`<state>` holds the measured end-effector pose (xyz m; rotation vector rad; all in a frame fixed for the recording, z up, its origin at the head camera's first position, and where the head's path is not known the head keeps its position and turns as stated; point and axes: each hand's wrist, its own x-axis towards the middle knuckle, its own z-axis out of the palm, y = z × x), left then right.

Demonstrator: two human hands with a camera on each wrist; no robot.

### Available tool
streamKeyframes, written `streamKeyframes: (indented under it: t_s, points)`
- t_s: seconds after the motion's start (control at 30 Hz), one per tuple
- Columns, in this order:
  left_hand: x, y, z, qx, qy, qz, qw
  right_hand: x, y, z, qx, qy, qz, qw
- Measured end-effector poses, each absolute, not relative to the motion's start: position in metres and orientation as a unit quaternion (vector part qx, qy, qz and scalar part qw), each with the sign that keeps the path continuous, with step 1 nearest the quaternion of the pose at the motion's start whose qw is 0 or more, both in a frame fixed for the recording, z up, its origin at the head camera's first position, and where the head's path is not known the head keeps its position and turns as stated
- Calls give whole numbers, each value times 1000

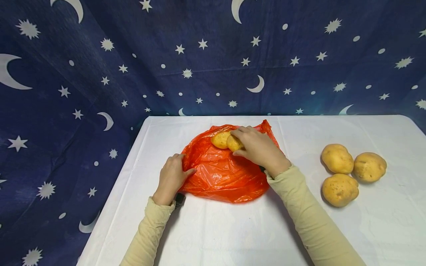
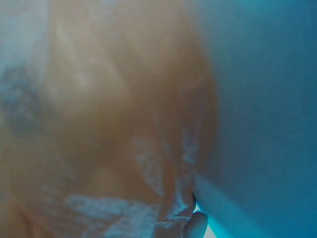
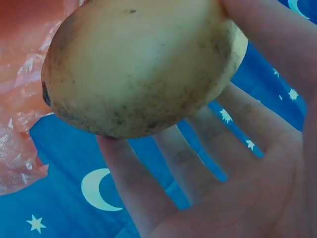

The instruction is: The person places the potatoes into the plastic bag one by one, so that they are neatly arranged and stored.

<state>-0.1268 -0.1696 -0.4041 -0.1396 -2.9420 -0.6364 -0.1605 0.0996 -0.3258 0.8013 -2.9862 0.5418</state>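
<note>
An orange-red plastic bag (image 1: 219, 170) lies spread on the table with its mouth facing up. At its left rim, my left hand (image 1: 173, 175) grips the edge, thumb on the inner side. The left wrist view is mostly filled by blurred bag film (image 2: 109, 99), with a fingertip (image 2: 197, 225) showing at the bottom. Between the thumb and fingers of my right hand (image 1: 259, 147) is a yellow potato (image 3: 143, 69), held over the bag's far part. Just left of it, another potato (image 1: 220, 140) lies in the bag.
Three more potatoes, one at the back (image 1: 337, 159), one to the right (image 1: 370, 167) and one in front (image 1: 340, 190), sit grouped on the right of the white-covered table (image 1: 233, 236). A dark blue curtain (image 1: 213, 48) with moons and stars hangs behind and at the left.
</note>
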Motion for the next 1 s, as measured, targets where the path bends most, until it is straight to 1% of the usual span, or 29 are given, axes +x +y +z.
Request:
streamKeyframes:
  t_s: [0.5, 0.73, 1.0]
  points:
    - [-127, -167, -404, -40, -975, -210, 58, -165, 79, -331, 285, -946, 155, -10]
    - [-128, -167, -404, -45, -975, -206, 67, -166, 72, -336, 285, -945, 161, -17]
    - [-129, -166, -405, -44, -975, -208, 66, -167, 60, -339, 302, -942, 144, -24]
